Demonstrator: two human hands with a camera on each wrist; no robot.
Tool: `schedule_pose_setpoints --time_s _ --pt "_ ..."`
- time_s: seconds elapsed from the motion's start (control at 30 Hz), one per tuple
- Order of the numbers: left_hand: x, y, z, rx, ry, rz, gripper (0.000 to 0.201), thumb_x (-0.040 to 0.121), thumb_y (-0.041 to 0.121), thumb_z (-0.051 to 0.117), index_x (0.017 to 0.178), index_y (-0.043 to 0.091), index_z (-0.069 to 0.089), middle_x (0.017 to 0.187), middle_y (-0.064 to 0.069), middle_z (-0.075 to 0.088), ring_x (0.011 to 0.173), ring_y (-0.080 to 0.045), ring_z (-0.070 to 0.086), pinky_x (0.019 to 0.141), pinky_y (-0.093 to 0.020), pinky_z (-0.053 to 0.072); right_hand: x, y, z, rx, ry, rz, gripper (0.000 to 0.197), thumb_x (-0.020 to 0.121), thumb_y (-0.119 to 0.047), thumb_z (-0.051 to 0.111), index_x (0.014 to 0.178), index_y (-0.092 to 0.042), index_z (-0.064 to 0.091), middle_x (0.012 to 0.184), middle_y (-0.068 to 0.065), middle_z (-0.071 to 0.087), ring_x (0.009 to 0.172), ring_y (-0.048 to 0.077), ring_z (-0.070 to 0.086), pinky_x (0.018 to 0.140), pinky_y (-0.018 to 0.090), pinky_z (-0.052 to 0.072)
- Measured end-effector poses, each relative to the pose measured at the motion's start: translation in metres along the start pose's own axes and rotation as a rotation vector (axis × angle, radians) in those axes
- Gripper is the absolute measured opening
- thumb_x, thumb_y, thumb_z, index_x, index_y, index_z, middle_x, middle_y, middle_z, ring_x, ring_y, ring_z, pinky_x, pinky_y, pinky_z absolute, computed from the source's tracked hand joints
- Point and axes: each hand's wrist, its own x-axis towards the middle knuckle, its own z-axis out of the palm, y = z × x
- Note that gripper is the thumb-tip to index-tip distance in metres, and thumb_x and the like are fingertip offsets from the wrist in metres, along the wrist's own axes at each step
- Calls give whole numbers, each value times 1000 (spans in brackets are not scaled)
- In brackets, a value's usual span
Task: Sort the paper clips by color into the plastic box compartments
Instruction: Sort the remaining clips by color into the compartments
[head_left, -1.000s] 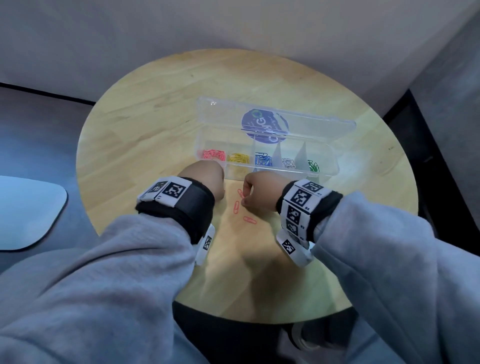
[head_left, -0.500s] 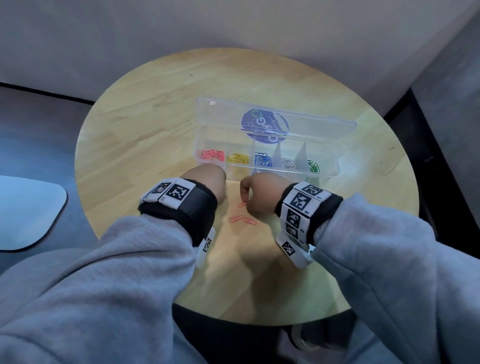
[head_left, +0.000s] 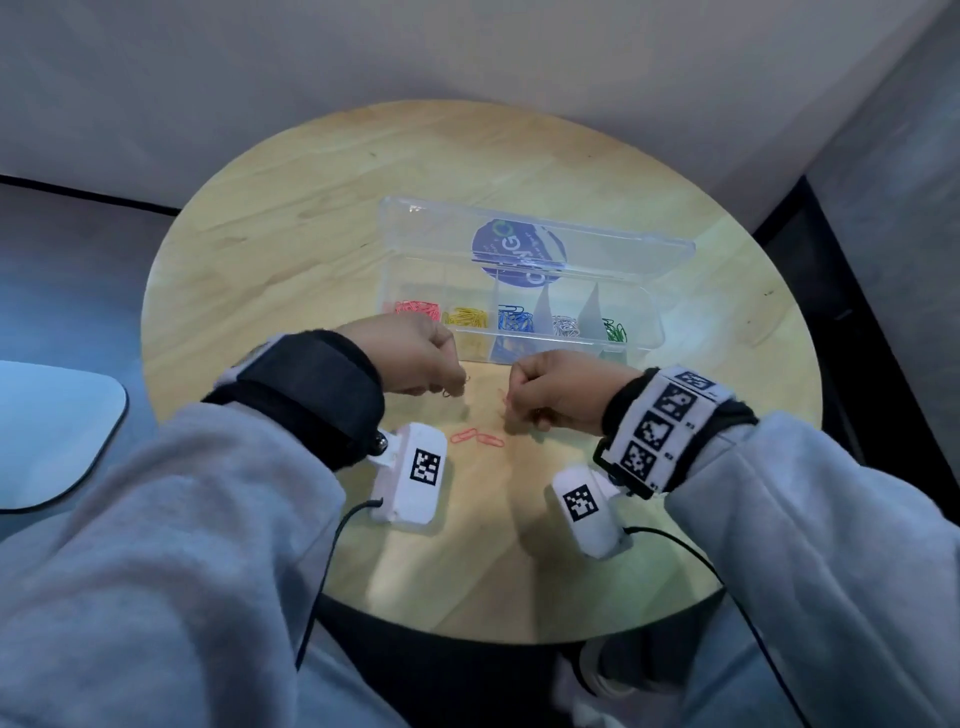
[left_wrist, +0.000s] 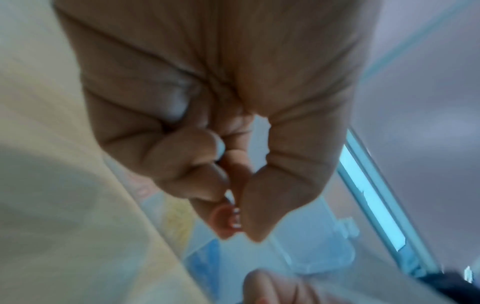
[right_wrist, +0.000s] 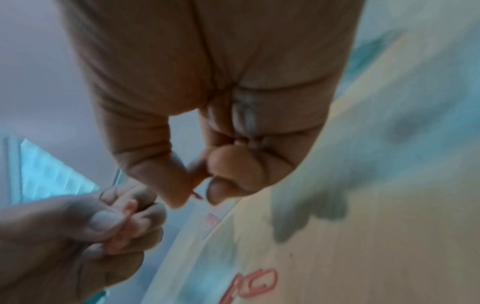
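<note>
Left hand (head_left: 415, 353) pinches a red wire paper clip (left_wrist: 235, 218); right hand (head_left: 550, 387) pinches another red clip (right_wrist: 197, 195) above the round wooden bench (head_left: 311, 234).

Open plastic box (head_left: 519, 291) blocks the far side; near table (head_left: 493, 561) lies bare.

Clear plastic box (head_left: 655, 332) open w/ sorted clips, 2 red clips (head_left: 477, 437) on table

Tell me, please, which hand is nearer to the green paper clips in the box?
Right. The right hand is just in front of the box, nearer the green paper clips; the left hand sits by the opposite, red end.
</note>
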Motion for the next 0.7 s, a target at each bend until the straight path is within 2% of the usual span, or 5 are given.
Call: schedule_pose_setpoints --time_s 0.17,0.3,0.47,0.6,0.7 --pt "-3 1 2 -502 -45 -19 34 85 -9 51 61 13 43 59 -6 48 45 -8 41 38 -12 32 -4 11 -8 368 -27 11 29 84 17 44 70 -8 48 47 2 54 37 8 48 36 14 38" --pt "-5 0 2 -719 -62 -112 20 88 -2 47 77 13 56 57 -1 50 42 -7 51 37 -11 38 -6 12 -8 514 -34 24 33 88 13 35 85 -9 59 53 0 50 39 7 46 39 15 38" --pt "-5 -2 -1 -852 -104 -159 26 88 -1 33 75 5 56 62 -5 47 41 -10 53 37 -12 40 -4 11 -4 589 -33 70 33 86 5 24 70 -9 49 64 5 39 41 10 47 38 16 39" --pt "-3 2 3 -690 -88 -187 23 88 12 43 67 10 52 63 -3 51 42 -9 49 36 -12 34 -5 7 -2 558 -15 80 29 87 3 25 68 -8 43 65 8 41 46 15 48 38 18 40" --pt "-1 1 11 -17 -9 -149 15 84 21 62 73 13 56 61 0 46 51 -15 40 45 -17 29 -5 7 1 206 -17 63 21 89 1 39 72 -9 46 67 11 46 55 19 41 44 22 39"
